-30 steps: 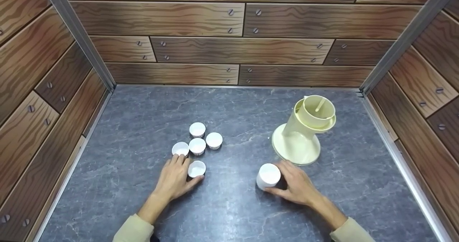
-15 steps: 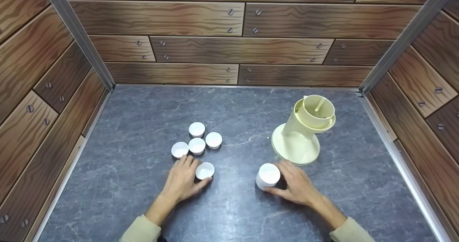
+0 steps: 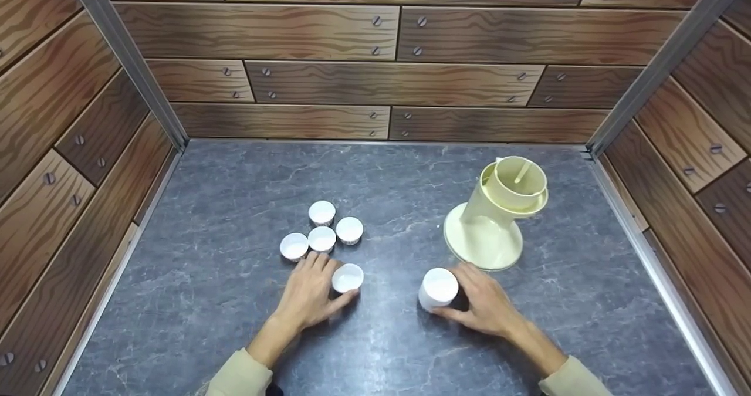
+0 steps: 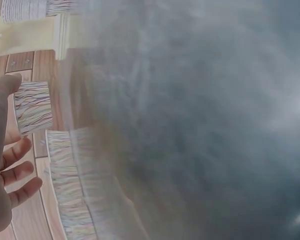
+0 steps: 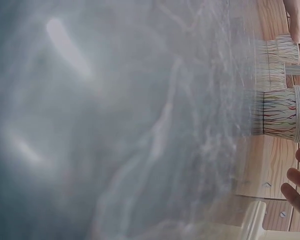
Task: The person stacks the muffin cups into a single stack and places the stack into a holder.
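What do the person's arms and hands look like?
The left sleeve and right sleeve are pale beige and stop short of the hands. The left hand and right hand wear no gloves. Something small and dark shows beside the left sleeve, too cut off to tell what.

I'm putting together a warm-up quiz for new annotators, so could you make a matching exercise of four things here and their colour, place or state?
1. Left hand
2. Right hand
3. Stand
4. Four cups

A. Pale yellow
B. Holds the stack
C. Grouped beyond the left hand
D. Holds a single cup

Pairs: 1-D, 2-B, 3-A, 4-C
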`<state>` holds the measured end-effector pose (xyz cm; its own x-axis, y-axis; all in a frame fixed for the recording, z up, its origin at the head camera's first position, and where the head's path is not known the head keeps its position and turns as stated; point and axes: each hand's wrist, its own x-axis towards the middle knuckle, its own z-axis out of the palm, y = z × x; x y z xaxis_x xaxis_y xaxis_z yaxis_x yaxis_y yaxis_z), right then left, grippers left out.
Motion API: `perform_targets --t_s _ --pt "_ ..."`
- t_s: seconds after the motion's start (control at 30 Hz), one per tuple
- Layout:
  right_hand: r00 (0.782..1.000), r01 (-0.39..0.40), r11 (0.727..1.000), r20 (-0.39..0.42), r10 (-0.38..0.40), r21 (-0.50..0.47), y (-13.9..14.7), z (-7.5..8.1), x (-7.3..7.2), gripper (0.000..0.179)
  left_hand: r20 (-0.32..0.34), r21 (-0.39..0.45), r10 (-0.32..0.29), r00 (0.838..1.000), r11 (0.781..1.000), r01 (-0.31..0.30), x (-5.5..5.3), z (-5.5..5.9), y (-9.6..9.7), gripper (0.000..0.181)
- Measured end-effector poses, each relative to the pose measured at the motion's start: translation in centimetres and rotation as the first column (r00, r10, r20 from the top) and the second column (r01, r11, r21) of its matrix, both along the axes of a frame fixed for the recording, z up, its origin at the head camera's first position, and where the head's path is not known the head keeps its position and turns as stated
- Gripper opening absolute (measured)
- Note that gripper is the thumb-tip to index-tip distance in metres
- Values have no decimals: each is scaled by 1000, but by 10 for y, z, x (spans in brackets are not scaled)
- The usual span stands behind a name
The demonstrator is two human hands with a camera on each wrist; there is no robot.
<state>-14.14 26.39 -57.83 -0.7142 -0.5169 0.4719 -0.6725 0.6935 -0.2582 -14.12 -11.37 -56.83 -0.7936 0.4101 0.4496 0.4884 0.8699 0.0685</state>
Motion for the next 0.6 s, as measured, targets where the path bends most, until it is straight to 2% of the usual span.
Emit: perform_targets --t_s 0.2,0.6 --pt "1000 16 1000 12 -16 4 -1 0 1 67 -29 29 -30 999 999 31 -2 6 9 55" --pt "1000 7 1000 -1 -7 0 -1 0 0 69 -70 67 -85 994 994 90 -4 10 28 53"
